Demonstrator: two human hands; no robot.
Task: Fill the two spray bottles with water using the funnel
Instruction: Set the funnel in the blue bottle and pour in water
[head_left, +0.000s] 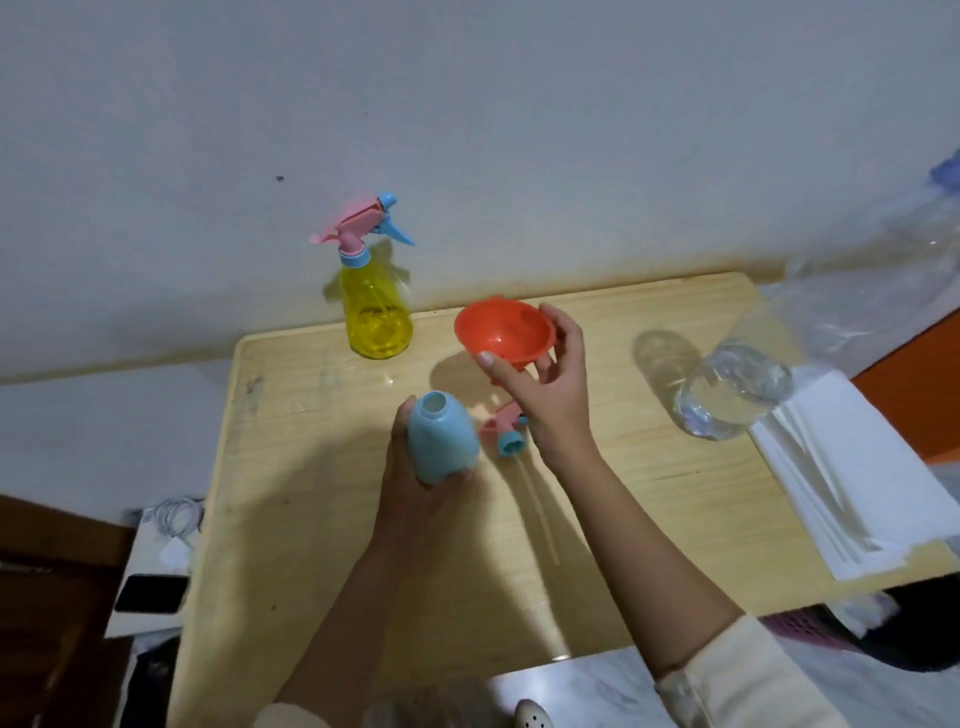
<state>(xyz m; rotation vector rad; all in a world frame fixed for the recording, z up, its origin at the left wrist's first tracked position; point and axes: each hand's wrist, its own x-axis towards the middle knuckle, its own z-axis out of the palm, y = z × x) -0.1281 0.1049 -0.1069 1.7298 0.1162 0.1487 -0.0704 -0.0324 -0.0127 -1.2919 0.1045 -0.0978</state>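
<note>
The blue bottle (441, 444) has no top on it, and its round mouth is open and points up. The left hand (415, 467) is wrapped around it from the side and below, fingers curled tight on its body. The bottle is tipped a little and sits near the middle of the wooden table (322, 545); I cannot tell if its bottom touches the wood.

Just up and to the right, the right hand (545, 395) holds the orange funnel (504, 330). The thumb is on the near rim and the fingers press the far side, so the hand is closed on it. The funnel is up in the air, with its wide part facing up, close to the bottle's mouth but not in it. The right arm reaches in from the lower right, with a cream sleeve (743, 675) pushed back.

The spray top (506, 428) of the blue bottle lies flat on the table between the two hands, and its long clear tube points toward the person.

The yellow spray bottle (375, 306) stands at the far edge, by the wall, with its pink and blue top on.

A clear water bottle (732, 389) is on the right. Beside it lies a stack of white paper (852, 467).
</note>
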